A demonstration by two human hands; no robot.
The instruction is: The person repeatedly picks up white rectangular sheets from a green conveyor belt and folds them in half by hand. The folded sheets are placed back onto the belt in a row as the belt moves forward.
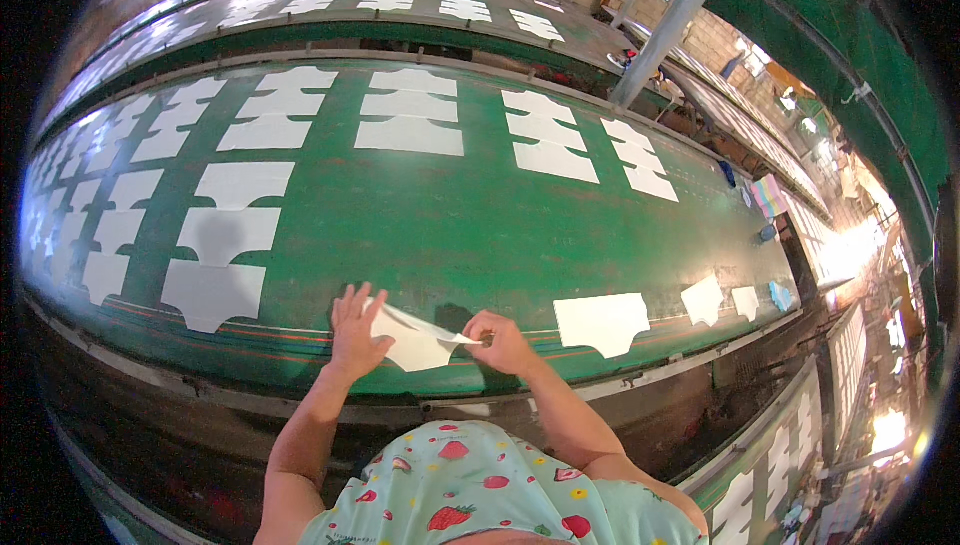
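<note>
A white cut fabric piece (415,348) with curved notches lies at the near edge of the long green table, its far edge lifted into a fold. My left hand (357,335) rests on its left end, fingers stretched and spread. At the right end, my right hand (500,344) pinches a corner between thumb and fingers and holds it slightly off the surface. To the right of my right hand, another white piece (601,324) lies flat. Farther along that edge are two smaller-looking white pieces, one of them a notched piece (703,300).
The green table (420,215) carries rows of similar white pieces (410,135) at the far side and left. A light-blue crumpled item (780,295) and a dark blue container (767,233) sit near its right end. A grey post (665,35) rises beyond it, before another table.
</note>
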